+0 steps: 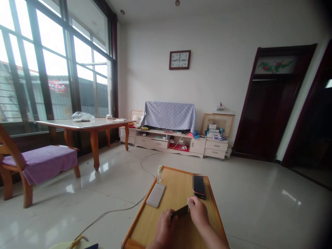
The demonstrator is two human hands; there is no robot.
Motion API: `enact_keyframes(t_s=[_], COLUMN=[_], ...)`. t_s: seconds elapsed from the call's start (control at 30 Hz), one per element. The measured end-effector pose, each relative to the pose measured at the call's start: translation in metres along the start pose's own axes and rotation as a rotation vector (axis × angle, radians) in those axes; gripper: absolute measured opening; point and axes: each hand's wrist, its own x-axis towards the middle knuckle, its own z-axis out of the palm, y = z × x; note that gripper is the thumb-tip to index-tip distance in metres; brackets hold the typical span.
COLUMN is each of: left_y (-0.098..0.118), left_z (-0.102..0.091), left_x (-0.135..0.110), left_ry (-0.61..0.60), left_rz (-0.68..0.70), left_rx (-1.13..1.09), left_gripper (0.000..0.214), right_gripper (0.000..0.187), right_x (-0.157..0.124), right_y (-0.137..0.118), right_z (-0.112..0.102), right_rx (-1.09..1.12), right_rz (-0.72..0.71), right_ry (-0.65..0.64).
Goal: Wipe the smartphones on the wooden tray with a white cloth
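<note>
Wooden tray [142,207] with an orange-toned rim, bottom centre, over the tiled floor [259,207]: what are the hands doing there?

Both are closed on one slim black phone [180,212], held tilted over the lower half of the tray. The left hand [166,230] wraps the phone's left end, and the right hand [198,211] pinches its right end, fingers curled over it. I can't tell whether the phone touches the wood.

Anything else on the tray?

Another dark phone [199,185], its top blurred out, lies near the right rim, just ahead of the right hand. A pale gold phone [155,195] lies flat near the left rim. A small clear bottle [159,174] with a green cap stands at the far left corner, though I can't tell if it's on the tray or just off it.

And further off?

A white cable [121,209] trails across the floor left of the tray. At mid left, a wooden table [62,123] stands by the windows with a plastic bag [81,117] on it. A wall clock [180,60] hangs, upper centre, above a low white cabinet [151,143].
</note>
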Motion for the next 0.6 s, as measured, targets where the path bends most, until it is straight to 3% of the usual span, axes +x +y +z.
enact_keyframes(t_s=[0.33,0.47,0.6], left_y=[0.001,0.000,-0.001], left_z=[0.002,0.003,0.001], left_x=[0.003,0.003,0.002], left_ry=[0.011,0.013,0.003], left_rz=[0.025,0.019,0.015], left_rx=[-0.047,-0.058,-0.035], left_gripper=[0.031,0.034,0.028], right_gripper=[0.036,0.037,0.042], right_x=[-0.051,-0.051,-0.034], right_y=[-0.038,-0.037,-0.024], right_z=[0.040,0.042,0.028], right_rx=[0.124,0.147,0.113], right_rz=[-0.118,-0.115,-0.092], right_ry=[-0.207,-0.206,-0.137])
